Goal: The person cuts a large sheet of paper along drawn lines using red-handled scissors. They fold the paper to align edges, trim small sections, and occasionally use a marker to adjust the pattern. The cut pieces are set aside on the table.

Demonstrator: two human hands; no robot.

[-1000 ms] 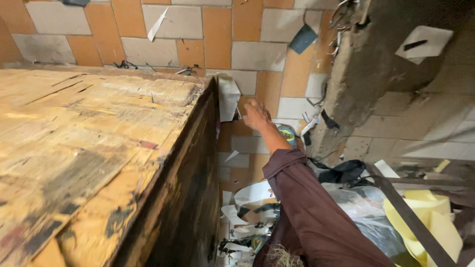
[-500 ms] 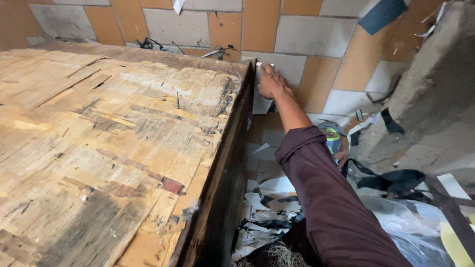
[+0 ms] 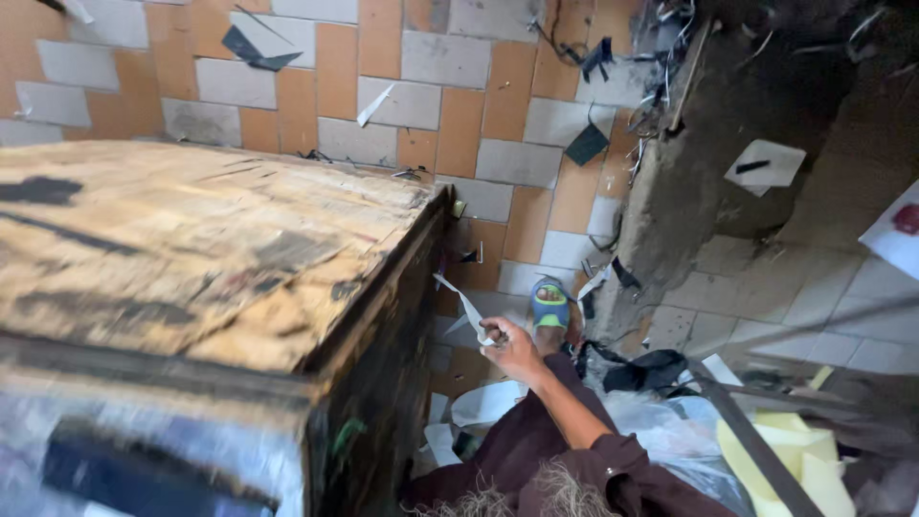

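Nearest us, only one hand point(image 3: 512, 349) shows, reaching out of a dark sleeve point(image 3: 613, 460); which arm it belongs to we cannot tell. It pinches one white strip point(image 3: 464, 304) by its lower end, and the strip's long axis runs up and left toward the side of the wooden table point(image 3: 191, 249). Beyond sits one blue-green sandal point(image 3: 550, 304), then the tiled floor point(image 3: 459, 57) with scattered scraps.

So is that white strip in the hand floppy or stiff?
Probably floppy: the white strip bends and twists upward from the right hand instead of standing straight. It looks thin like paper or tape, so likely very light, and it could tear if tugged.
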